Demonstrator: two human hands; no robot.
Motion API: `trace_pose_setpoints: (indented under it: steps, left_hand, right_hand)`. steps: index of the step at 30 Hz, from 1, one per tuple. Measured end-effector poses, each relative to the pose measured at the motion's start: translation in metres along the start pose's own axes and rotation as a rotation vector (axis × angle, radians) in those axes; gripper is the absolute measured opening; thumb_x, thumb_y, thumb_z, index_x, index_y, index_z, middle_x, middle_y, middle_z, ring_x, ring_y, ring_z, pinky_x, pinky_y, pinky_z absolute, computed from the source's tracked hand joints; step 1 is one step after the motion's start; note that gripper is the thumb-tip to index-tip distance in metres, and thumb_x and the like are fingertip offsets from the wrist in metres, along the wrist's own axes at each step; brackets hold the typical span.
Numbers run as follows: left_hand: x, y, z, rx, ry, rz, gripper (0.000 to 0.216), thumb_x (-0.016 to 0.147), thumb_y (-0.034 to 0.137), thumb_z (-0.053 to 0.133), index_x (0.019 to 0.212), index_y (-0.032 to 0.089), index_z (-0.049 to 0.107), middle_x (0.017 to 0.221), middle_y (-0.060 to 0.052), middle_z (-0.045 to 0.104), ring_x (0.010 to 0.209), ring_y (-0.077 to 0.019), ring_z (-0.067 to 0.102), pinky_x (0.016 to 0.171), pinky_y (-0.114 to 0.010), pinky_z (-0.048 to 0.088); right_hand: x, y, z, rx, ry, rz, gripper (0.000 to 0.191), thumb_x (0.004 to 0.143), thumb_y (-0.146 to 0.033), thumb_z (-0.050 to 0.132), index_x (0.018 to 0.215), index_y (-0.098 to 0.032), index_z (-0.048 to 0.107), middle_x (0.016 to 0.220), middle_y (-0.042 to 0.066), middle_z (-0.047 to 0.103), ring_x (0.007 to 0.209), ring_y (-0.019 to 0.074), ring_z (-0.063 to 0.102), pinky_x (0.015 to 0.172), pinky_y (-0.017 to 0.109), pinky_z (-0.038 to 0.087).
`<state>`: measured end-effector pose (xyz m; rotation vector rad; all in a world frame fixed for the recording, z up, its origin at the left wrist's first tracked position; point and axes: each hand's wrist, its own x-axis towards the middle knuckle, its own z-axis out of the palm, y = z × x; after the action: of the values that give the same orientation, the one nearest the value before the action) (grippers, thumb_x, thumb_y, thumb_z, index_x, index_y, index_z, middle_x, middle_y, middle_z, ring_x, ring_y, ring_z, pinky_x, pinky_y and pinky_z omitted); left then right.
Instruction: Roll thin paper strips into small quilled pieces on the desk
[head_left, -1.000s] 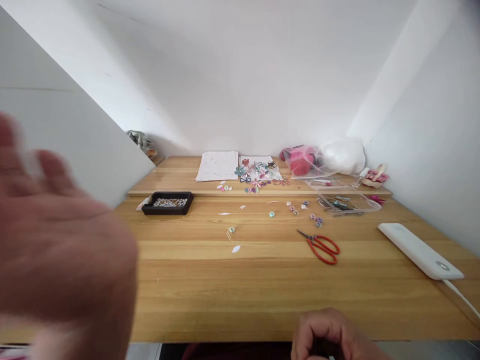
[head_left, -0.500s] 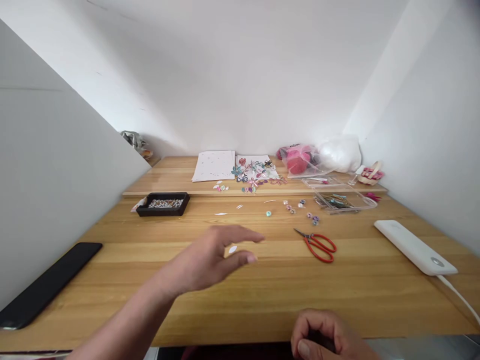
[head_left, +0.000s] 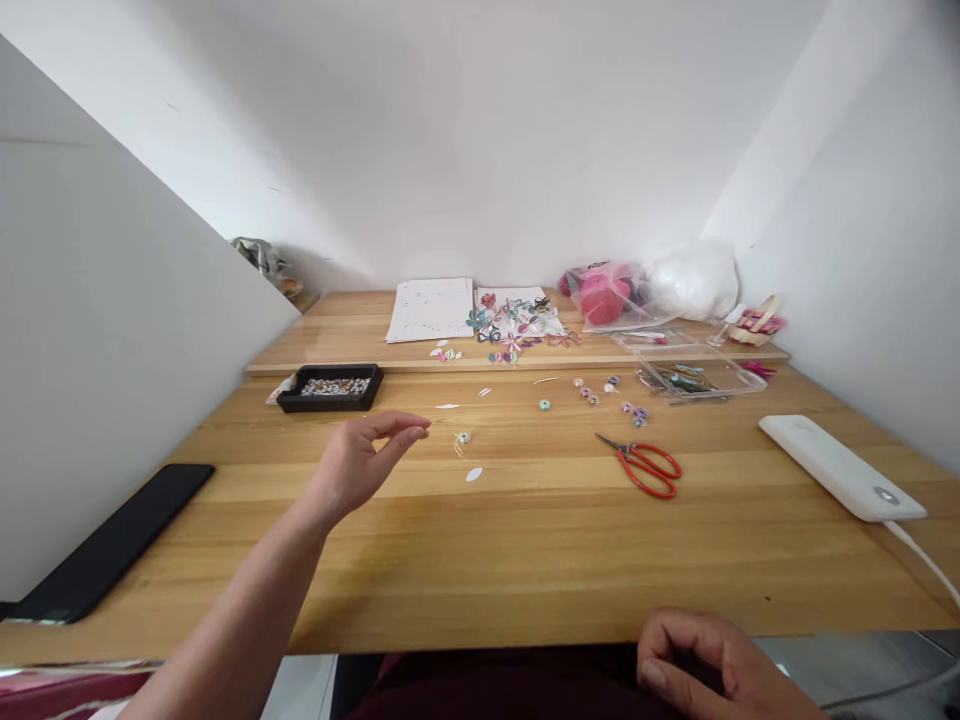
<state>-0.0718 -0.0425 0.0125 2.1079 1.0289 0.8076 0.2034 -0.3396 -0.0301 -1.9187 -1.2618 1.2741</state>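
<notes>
My left hand (head_left: 367,458) is raised over the left middle of the table, thumb and fingertips pinched together. Whatever lies between the tips is too small to make out. Just right of it is a small bobbin (head_left: 464,438) with loose pale thread (head_left: 459,448) beside it. Nearer to me a white leaf-shaped paper piece (head_left: 474,475) lies flat. My right hand (head_left: 705,660) rests at the table's front edge, fingers loosely curled, with nothing visible in them. Red-handled scissors (head_left: 645,468) lie farther in, apart from both hands.
A black tray of beads (head_left: 330,402) stands left, a black phone-like slab (head_left: 112,545) nearer. Several small bobbins (head_left: 589,396) and a clear box (head_left: 694,380) lie right of centre. Thread flowers (head_left: 517,325) and paper sheets (head_left: 431,310) are behind; a white power bank (head_left: 840,467) lies right.
My left hand has moved left and back, its fingers closing from apart to a pinch. The bobbin and loose thread now show beside it. My right hand has shifted right; the view has tilted slightly.
</notes>
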Motion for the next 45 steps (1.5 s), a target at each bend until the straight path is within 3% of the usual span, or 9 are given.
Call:
trace_pose_setpoints:
  steps: [5,10,14,20,27,34,38,42,45]
  left_hand:
    - [0.010,-0.014,0.015,0.067,-0.061,-0.121,0.038,0.089,0.049,0.060,0.072,0.018,0.071,0.072,-0.002,0.074,0.062,-0.0143,0.060,0.057,-0.024,0.043]
    - [0.004,-0.022,0.035,0.028,-0.195,-0.069,0.026,0.092,0.038,0.057,0.086,0.020,0.074,0.084,-0.002,0.076,0.075,-0.0160,0.064,0.066,-0.025,0.046]
    - [0.000,-0.033,0.049,0.051,-0.158,-0.065,0.018,0.090,0.032,0.063,0.095,0.020,0.075,0.088,-0.003,0.076,0.077,-0.0169,0.065,0.073,-0.028,0.050]
    - [0.003,-0.045,0.063,0.173,-0.100,0.267,0.026,0.094,0.016,0.054,0.106,0.020,0.077,0.106,-0.010,0.071,0.105,-0.0213,0.063,0.098,-0.036,0.049]
    - [0.032,-0.033,0.066,0.260,-0.065,0.032,0.007,0.087,0.021,0.068,0.089,0.020,0.074,0.096,-0.006,0.074,0.097,-0.0227,0.066,0.092,-0.036,0.051]
    - [0.045,-0.031,0.092,0.311,-0.100,0.080,0.010,0.079,0.020,0.079,0.087,0.019,0.073,0.094,-0.006,0.074,0.097,-0.0244,0.067,0.092,-0.037,0.050]
    - [0.039,-0.025,0.096,0.170,-0.025,0.327,0.013,0.087,0.026,0.075,0.096,0.018,0.070,0.095,-0.005,0.074,0.093,-0.0211,0.067,0.089,-0.035,0.051]
    - [0.033,-0.011,0.098,0.125,0.030,0.546,0.012,0.095,0.028,0.065,0.101,0.018,0.068,0.097,-0.007,0.072,0.091,-0.0200,0.066,0.085,-0.033,0.052]
    - [0.030,-0.002,0.104,0.102,-0.002,0.572,0.014,0.097,0.029,0.062,0.104,0.019,0.068,0.100,-0.008,0.070,0.095,-0.0194,0.066,0.086,-0.032,0.054]
  right_hand:
    - [0.016,-0.016,-0.013,-0.069,0.061,-0.078,0.047,0.094,-0.061,0.050,0.074,-0.020,0.058,0.071,0.002,0.055,0.068,0.0157,0.049,0.063,0.026,0.041]
    - [0.028,-0.031,-0.004,-0.183,0.030,-0.155,0.038,0.095,-0.050,0.052,0.076,-0.019,0.063,0.072,0.003,0.061,0.070,0.0159,0.053,0.065,0.027,0.041]
    - [0.028,-0.042,-0.001,-0.192,-0.079,-0.189,0.031,0.096,-0.043,0.055,0.080,-0.020,0.067,0.077,0.002,0.067,0.073,0.0155,0.058,0.067,0.026,0.042]
    - [0.053,-0.070,-0.019,-0.292,-0.095,-0.360,0.030,0.097,-0.043,0.055,0.085,-0.020,0.070,0.075,0.001,0.068,0.066,0.0127,0.054,0.062,0.026,0.039]
    - [0.130,-0.096,-0.024,-0.455,0.125,-0.528,0.016,0.090,-0.026,0.058,0.080,-0.021,0.071,0.073,0.000,0.071,0.064,0.0130,0.058,0.061,0.028,0.038]
    - [0.185,-0.094,0.006,-0.188,0.225,-0.445,0.022,0.084,-0.023,0.065,0.105,-0.019,0.068,0.094,0.006,0.074,0.080,0.0179,0.066,0.075,0.033,0.050]
    - [0.195,-0.088,0.014,0.127,0.193,-0.391,0.033,0.085,-0.035,0.067,0.114,-0.019,0.065,0.100,0.007,0.072,0.078,0.0164,0.066,0.069,0.031,0.051]
    - [0.196,-0.087,0.013,0.467,0.081,-0.327,0.038,0.080,-0.053,0.073,0.093,-0.018,0.066,0.080,0.002,0.066,0.064,0.0133,0.058,0.051,0.025,0.040]
    - [0.193,-0.090,0.008,0.517,0.105,-0.317,0.039,0.075,-0.054,0.078,0.080,-0.018,0.066,0.069,0.000,0.061,0.058,0.0107,0.051,0.049,0.025,0.036]
